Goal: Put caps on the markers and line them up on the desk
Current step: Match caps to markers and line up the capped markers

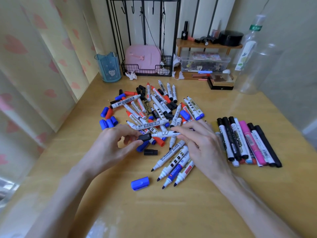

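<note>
The front half of the surface (171,212) lies bare from the near edge up to the hands, and the left side is open too. The back edge is crowded by a blue cup (108,67), a wire rack (147,67), a small wooden shelf (208,44) and a clear bottle (248,54).

Over the middle, the left hand (111,145) pinches a black cap (145,136) between thumb and fingers (131,131), its mouth facing right. The right hand (200,143) grips a white marker (166,134), its fingers curled close round the barrel. The marker's long axis runs left to right, with the tip pointing left, right at the cap's mouth.

Behind them sprawls a heap of uncapped markers and loose caps (154,107), pointing every way. Towards the right edge a row of capped markers (248,141) lies side by side, long axes running roughly front to back. A blue cap (139,183) lies alone nearer the front.
</note>
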Motion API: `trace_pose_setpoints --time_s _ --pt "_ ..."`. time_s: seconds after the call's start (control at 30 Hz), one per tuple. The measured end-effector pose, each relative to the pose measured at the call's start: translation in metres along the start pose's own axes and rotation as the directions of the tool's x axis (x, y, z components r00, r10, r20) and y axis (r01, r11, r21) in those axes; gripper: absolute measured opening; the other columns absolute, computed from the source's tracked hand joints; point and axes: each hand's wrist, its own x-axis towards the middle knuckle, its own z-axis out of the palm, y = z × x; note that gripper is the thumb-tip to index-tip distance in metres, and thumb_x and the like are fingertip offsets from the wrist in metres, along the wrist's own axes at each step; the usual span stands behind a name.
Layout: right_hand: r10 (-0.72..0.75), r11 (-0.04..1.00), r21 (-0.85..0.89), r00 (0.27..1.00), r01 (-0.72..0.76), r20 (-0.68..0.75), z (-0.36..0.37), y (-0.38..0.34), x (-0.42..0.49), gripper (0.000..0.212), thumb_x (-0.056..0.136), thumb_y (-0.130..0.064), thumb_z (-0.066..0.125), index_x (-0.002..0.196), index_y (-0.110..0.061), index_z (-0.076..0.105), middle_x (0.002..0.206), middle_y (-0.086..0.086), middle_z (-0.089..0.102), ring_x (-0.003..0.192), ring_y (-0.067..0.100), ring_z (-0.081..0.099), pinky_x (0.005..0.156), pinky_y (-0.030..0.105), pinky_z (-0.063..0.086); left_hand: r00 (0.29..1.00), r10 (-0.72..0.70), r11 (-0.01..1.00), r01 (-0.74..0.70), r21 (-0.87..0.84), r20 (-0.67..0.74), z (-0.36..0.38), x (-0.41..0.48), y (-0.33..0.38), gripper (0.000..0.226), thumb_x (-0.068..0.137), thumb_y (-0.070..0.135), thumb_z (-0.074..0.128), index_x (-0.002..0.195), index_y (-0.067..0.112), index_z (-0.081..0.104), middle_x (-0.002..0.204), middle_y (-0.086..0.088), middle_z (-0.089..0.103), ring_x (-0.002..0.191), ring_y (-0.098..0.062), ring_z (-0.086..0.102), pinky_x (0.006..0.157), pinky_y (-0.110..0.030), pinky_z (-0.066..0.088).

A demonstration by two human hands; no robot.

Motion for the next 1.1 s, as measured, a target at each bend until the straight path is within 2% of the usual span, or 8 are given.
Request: trace_pose_setpoints --time_s 0.13,0.2,0.27,0.4,0.6,0.77,0.9,1.1 --pt "-0.026 0.999 0.022 0.999 0.026 0.019 0.001 -0.004 -0.001 0.038 0.087 0.005 0.074 0.120 -0.012 0.076 0.100 0.000 0.068 0.093 0.021 0.058 0.083 0.035 0.049 0.999 0.031 0.999 -0.033 -0.039 -0.035 0.010 0.000 0.010 0.015 0.095 0.040 0.074 0.101 0.026 0.074 0.083 0.017 0.068 0.074 -0.010 0.062 0.065 -0.017 0.043" --pt "-0.027 0.999 0.032 0.999 0.027 0.022 0.001 -0.003 -0.002 0.038 0.087 0.004 0.074 0.121 -0.012 0.075 0.100 0.000 0.068 0.094 0.021 0.059 0.082 0.037 0.050 0.999 0.021 0.998 -0.024 -0.056 -0.047 0.014 -0.001 0.013 0.026 0.095 0.050 0.068 0.105 0.027 0.075 0.084 0.018 0.070 0.069 -0.017 0.062 0.062 -0.028 0.048" --pt "-0.027 0.998 0.052 0.999 0.025 0.026 0.001 -0.001 -0.002 0.038 0.088 0.006 0.074 0.122 -0.012 0.075 0.100 0.000 0.068 0.095 0.020 0.059 0.084 0.032 0.050 0.998 0.010 0.997 -0.015 -0.081 -0.068 0.018 0.000 0.015 0.030 0.094 0.051 0.065 0.108 0.028 0.077 0.081 0.015 0.071 0.065 -0.022 0.060 0.063 -0.036 0.050" --pt "0.025 0.998 0.062 1.000 -0.026 0.012 0.003 0.002 -0.003 0.043 0.086 0.016 0.072 0.121 -0.009 0.076 0.098 -0.001 0.068 0.093 0.013 0.056 0.084 0.012 0.039 0.994 0.013 0.986 -0.031 -0.166 -0.109 0.022 0.003 0.024 0.018 0.098 0.032 0.065 0.106 0.024 0.080 0.075 0.012 0.070 0.070 -0.014 0.065 0.067 -0.027 0.052" --pt "0.034 0.998 0.046 0.999 -0.035 0.007 0.003 0.000 -0.004 0.046 0.084 0.020 0.070 0.120 -0.008 0.076 0.096 -0.002 0.069 0.091 0.009 0.058 0.080 0.011 0.040 0.988 0.058 0.990 -0.075 -0.121 -0.142 0.026 0.005 0.026 0.017 0.100 0.025 0.064 0.106 0.020 0.079 0.076 0.011 0.068 0.073 -0.013 0.065 0.071 -0.033 0.055" --pt "0.085 0.986 0.133 0.990 -0.100 0.112 0.000 -0.004 -0.002 0.029 0.100 -0.010 0.064 0.127 -0.014 0.072 0.106 -0.005 0.069 0.097 0.011 0.064 0.085 0.027 0.053 0.992 0.021 0.991 -0.037 -0.129 -0.125 0.022 0.007 0.025 0.014 0.100 0.028 0.066 0.107 0.022 0.077 0.081 0.014 0.070 0.071 -0.013 0.058 0.066 -0.025 0.047" --pt "0.136 0.990 0.021 0.989 -0.137 0.052 -0.002 0.004 0.001 0.025 0.097 -0.011 0.066 0.121 -0.016 0.074 0.105 -0.009 0.068 0.098 0.009 0.059 0.090 0.026 0.047 0.997 -0.075 0.996 0.073 -0.053 -0.025 0.006 0.005 0.005 0.008 0.096 0.023 0.074 0.104 0.022 0.075 0.081 0.017 0.071 0.077 0.002 0.062 0.067 -0.010 0.040" --pt "0.170 0.985 0.011 0.985 -0.171 0.037 -0.004 0.010 -0.003 0.023 0.099 -0.015 0.063 0.119 -0.018 0.073 0.105 -0.009 0.067 0.097 0.014 0.060 0.088 0.041 0.052 0.997 -0.070 0.989 0.065 0.132 0.031 -0.003 -0.003 -0.013 0.018 0.087 0.031 0.082 0.103 0.036 0.075 0.089 0.019 0.065 0.085 -0.009 0.059 0.069 -0.018 0.045"
